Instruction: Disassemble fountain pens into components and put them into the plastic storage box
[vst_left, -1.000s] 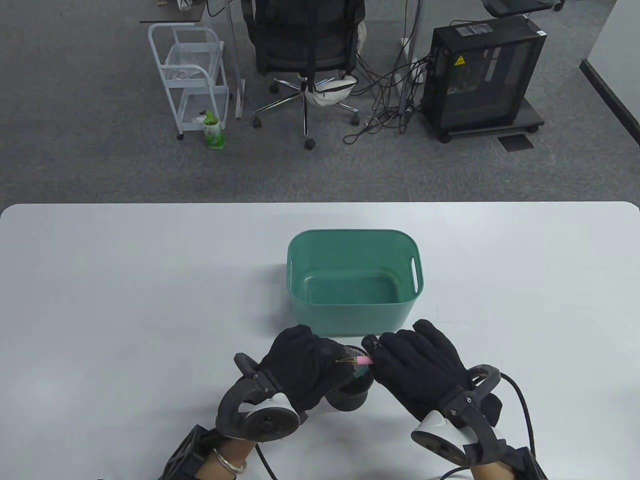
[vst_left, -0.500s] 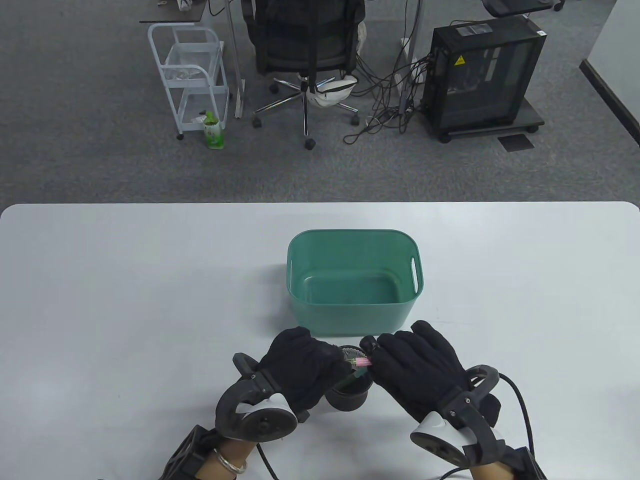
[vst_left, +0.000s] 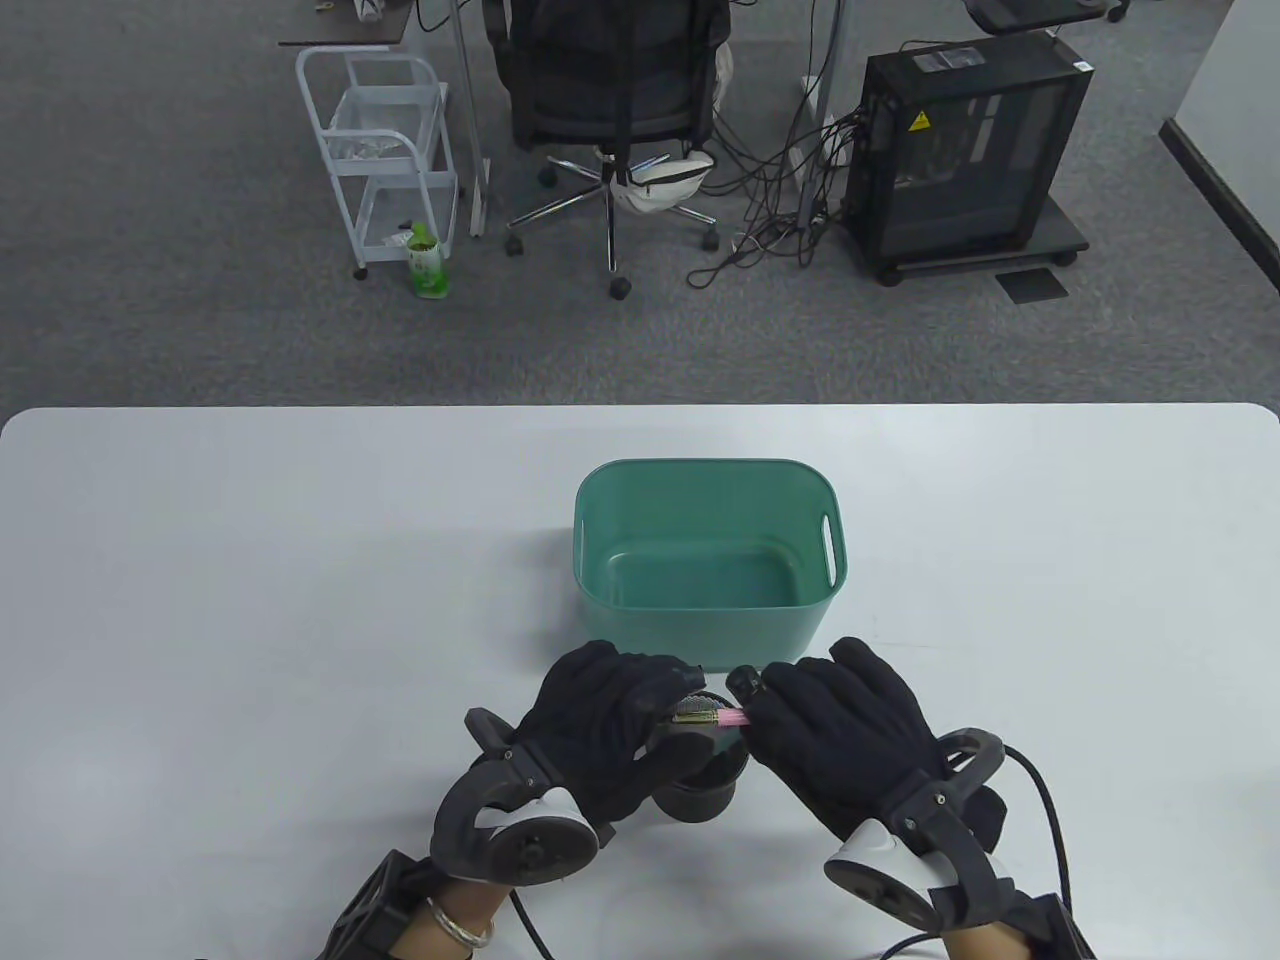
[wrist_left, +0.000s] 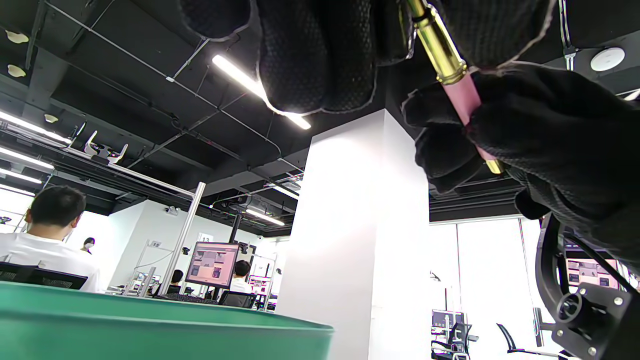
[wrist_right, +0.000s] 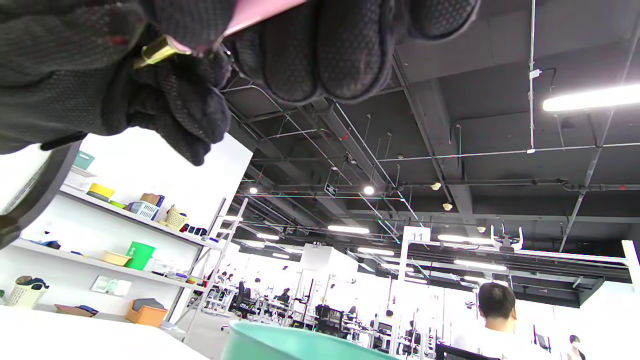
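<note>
A pink fountain pen (vst_left: 722, 716) with gold trim lies level between my two hands, just above a black pen cup (vst_left: 706, 782). My left hand (vst_left: 640, 718) grips its gold end, my right hand (vst_left: 790, 705) grips the pink barrel. In the left wrist view the pink fountain pen (wrist_left: 462, 95) runs from my left hand's fingers (wrist_left: 320, 50) down into the other glove. In the right wrist view a pink strip of the pen (wrist_right: 250, 15) shows between my right hand's fingers (wrist_right: 345, 45), its gold end (wrist_right: 157, 50) in the left glove. The green plastic storage box (vst_left: 600, 500) stands just beyond, nothing visible inside.
The table's near edge is close behind my wrists, and cables trail from both trackers. Off the table, beyond its far edge, stand an office chair (vst_left: 610, 90), a white cart (vst_left: 385, 150) and a black computer case (vst_left: 965, 150). People sit in the room behind the green box's rim (wrist_left: 150, 320).
My left hand has shifted slightly up and forward along the pen's gold end. The pen now lies more level over the cup. My right hand has barely moved.
</note>
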